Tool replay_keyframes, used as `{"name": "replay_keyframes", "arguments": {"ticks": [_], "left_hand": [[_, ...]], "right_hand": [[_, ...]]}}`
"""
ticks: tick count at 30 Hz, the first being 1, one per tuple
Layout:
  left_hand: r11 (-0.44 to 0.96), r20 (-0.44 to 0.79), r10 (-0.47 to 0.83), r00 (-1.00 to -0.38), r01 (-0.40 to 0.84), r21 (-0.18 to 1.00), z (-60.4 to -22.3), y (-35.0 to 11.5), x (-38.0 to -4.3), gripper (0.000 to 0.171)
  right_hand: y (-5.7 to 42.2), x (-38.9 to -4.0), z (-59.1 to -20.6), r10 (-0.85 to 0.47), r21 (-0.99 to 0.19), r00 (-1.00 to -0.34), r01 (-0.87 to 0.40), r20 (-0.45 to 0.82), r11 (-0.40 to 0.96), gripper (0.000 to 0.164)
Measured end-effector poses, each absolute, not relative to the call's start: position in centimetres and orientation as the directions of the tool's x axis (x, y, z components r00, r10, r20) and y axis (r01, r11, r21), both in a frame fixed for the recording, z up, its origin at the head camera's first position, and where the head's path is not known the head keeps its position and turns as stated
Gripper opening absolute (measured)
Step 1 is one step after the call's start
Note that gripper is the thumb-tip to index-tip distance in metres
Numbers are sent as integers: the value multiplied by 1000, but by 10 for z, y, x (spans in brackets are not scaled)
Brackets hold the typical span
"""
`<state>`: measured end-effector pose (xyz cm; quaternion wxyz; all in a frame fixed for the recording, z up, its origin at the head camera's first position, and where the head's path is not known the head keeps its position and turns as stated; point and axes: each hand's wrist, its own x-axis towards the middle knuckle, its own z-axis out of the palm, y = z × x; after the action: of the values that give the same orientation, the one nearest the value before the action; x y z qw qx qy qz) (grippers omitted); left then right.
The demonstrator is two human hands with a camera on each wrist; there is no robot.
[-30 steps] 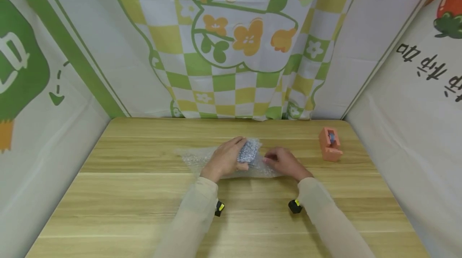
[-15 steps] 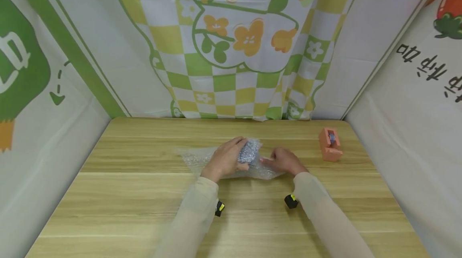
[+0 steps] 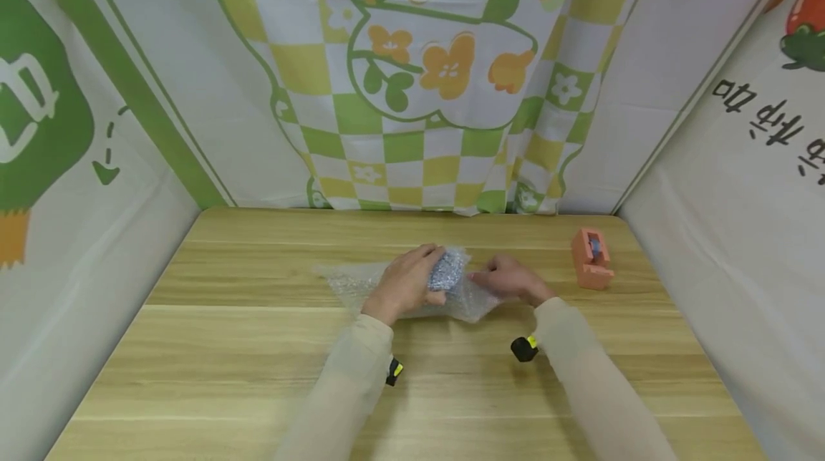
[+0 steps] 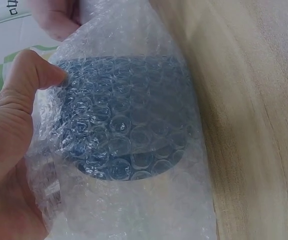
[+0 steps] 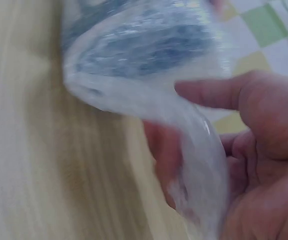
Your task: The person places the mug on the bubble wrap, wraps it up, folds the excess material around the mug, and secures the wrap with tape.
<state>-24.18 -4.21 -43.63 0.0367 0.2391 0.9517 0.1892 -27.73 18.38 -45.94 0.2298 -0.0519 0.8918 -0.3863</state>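
Observation:
A blue object with a rounded edge (image 4: pixel 128 115) shows through clear bubble wrap (image 3: pixel 356 283) on the table. My left hand (image 3: pixel 402 282) grips the wrapped object from the left, its thumb (image 4: pixel 46 75) bent against the near side. On the right, my right hand (image 3: pixel 512 280) holds the loose end of the wrap. In the right wrist view that flap (image 5: pixel 204 145) runs between the thumb and the curled fingers (image 5: pixel 166 155); its lower part is blurred. The wrap's other end lies spread out left of my left hand.
A pink tape dispenser (image 3: pixel 591 259) with a blue roll stands at the table's right back. Printed cloth (image 3: pixel 412 124) hangs behind the wooden table (image 3: pixel 213 346), and more cloth walls flank it left and right. Black-and-yellow devices (image 3: pixel 525 348) sit at both wrists.
My right hand has shifted slightly up, drawing the wrap's right end with it. The left hand keeps its grip on the wrapped object, and the head view has turned slightly.

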Motion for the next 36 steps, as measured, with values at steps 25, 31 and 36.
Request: {"name": "replay_keyframes", "arguments": {"ticks": [25, 31, 36], "left_hand": [[687, 0, 490, -871, 387, 615, -434, -53, -243, 82], [659, 30, 493, -870, 396, 639, -435, -55, -245, 83], [650, 37, 488, -872, 391, 651, -435, -55, -246, 83]], "right_hand": [[160, -263, -431, -208, -800, -891, 234, -404, 552, 46], [167, -263, -427, -285, -892, -877, 276, -386, 358, 36], [172, -261, -427, -292, -926, -891, 277, -347, 256, 36]]}}
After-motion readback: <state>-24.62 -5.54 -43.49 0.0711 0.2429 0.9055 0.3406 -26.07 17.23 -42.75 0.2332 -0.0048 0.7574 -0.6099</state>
